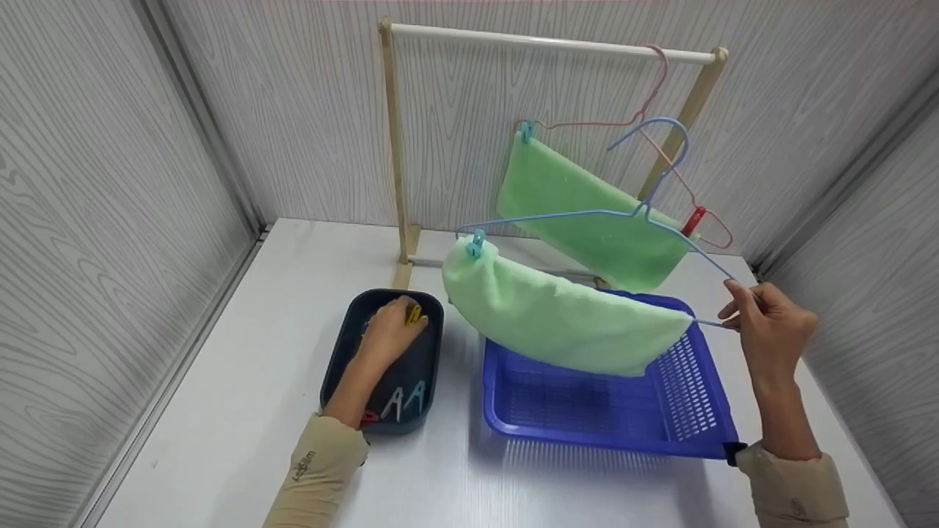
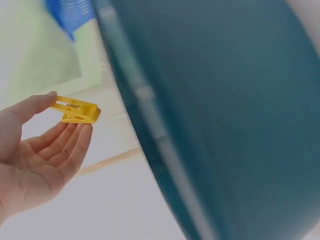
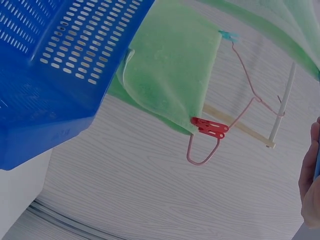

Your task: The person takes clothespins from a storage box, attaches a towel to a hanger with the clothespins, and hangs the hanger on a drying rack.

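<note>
My left hand pinches a yellow clothespin between thumb and fingertips, over the dark tray. My right hand grips the right end of a blue hanger, holding it up above the blue basket. A light green cloth hangs from this hanger, held at its left corner by a teal clothespin. The cloth's right corner reaches the hanger's lower wire near my right fingers, with no clothespin showing there. In the right wrist view only part of the right hand shows.
Behind, a pink hanger hangs on the rack's white rod, with a green cloth clipped by a teal and a red clothespin. In the tray lie a white clothespin, a teal clothespin and a red one.
</note>
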Demonstrator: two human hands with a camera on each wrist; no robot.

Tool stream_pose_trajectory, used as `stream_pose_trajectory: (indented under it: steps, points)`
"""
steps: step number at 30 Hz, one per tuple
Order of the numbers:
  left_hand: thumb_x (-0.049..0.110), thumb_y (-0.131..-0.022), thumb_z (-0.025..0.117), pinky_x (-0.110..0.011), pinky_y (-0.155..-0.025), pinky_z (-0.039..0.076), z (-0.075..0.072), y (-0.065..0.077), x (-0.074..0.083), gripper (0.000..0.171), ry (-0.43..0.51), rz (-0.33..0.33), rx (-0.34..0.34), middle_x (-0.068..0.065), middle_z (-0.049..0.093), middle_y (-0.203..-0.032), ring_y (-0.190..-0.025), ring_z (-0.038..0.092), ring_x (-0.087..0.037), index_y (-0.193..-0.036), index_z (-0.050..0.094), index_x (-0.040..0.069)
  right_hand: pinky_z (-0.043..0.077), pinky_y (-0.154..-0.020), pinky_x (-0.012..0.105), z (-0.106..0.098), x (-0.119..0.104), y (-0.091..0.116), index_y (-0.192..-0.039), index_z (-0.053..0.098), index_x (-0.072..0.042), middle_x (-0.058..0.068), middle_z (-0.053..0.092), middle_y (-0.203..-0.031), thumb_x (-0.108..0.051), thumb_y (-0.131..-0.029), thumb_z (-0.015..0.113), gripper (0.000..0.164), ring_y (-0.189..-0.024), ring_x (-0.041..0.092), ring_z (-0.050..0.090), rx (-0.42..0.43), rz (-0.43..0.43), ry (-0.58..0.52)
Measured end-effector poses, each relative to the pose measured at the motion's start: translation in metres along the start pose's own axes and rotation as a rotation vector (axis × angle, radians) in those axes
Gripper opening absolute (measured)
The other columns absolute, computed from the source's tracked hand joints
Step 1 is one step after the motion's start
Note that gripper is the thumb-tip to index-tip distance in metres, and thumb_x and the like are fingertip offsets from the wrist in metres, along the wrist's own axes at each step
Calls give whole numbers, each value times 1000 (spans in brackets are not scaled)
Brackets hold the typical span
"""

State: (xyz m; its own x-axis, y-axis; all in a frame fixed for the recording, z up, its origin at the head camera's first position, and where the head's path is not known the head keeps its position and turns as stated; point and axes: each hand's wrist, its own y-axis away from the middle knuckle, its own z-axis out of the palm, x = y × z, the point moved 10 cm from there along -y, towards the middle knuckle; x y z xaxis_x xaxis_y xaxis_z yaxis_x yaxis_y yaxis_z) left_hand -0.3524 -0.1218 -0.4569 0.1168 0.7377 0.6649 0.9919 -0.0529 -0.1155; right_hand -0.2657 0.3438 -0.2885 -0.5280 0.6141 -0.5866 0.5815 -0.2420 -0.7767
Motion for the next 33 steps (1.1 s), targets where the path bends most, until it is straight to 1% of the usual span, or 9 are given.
stream_pose_trajectory:
  steps: [4, 8, 11, 14, 18, 23, 29, 33]
  points:
    - [19, -87, 63, -41, -79, 47, -10, 5, 11, 36, 107, -9, 30, -15, 60, -105, -95, 57, -26, -115, 57, -2, 43, -45, 11, 2, -2, 0, -63, 57, 11, -4, 61, -57, -4, -84, 67, 26, -45, 0, 55, -9, -33, -13]
    - [17, -86, 64, -36, -77, 49, -18, 12, 26, 33, 225, 8, 48, -12, 61, -102, -92, 58, -23, -114, 58, 0, 43, -45, 11, 3, -2, 1, -68, 62, 12, 1, 65, -62, -4, -84, 66, 22, -48, 1, 57, -9, -28, -41]
    - [14, -86, 65, -32, -75, 50, -21, 17, 36, 31, 317, 16, 36, -10, 61, -101, -91, 58, -20, -113, 58, 0, 42, -45, 11, 3, -2, 1, -74, 66, 11, 2, 66, -66, -3, -83, 67, 18, -47, 1, 56, -1, -30, -52]
    - [13, -87, 64, -29, -74, 50, -22, 22, 45, 30, 378, 16, 15, -8, 60, -101, -90, 58, -18, -114, 57, 1, 43, -45, 11, 4, -2, 1, -76, 68, 11, 2, 67, -67, -3, -83, 67, 15, -47, 1, 56, 3, -28, -56]
    - [14, -88, 64, -27, -75, 50, -22, 27, 55, 31, 404, 27, -8, -6, 60, -101, -90, 58, -17, -115, 57, 3, 43, -46, 11, 4, -3, 1, -74, 67, 11, 2, 65, -64, -1, -82, 67, 15, -47, 1, 56, 2, -40, -60]
    - [14, -87, 64, -28, -78, 49, -23, 31, 64, 32, 414, 63, -21, -5, 59, -101, -91, 57, -16, -116, 57, 3, 43, -46, 11, 5, -4, 2, -71, 65, 11, 2, 63, -59, 0, -83, 66, 16, -44, 2, 54, -6, -60, -47]
    - [14, -88, 64, -27, -76, 49, -22, 34, 74, 31, 435, 97, -44, -4, 60, -100, -89, 58, -15, -116, 57, 4, 43, -46, 10, 6, -5, 2, -70, 64, 12, 3, 63, -59, 0, -82, 67, 17, -43, 1, 54, -5, -64, -49]
    - [14, -88, 64, -26, -74, 50, -21, 37, 84, 31, 447, 135, -63, -6, 60, -101, -88, 59, -16, -116, 56, 3, 43, -46, 10, 7, -6, 2, -69, 63, 11, 2, 62, -58, 2, -82, 66, 16, -45, -1, 54, -9, -73, -33]
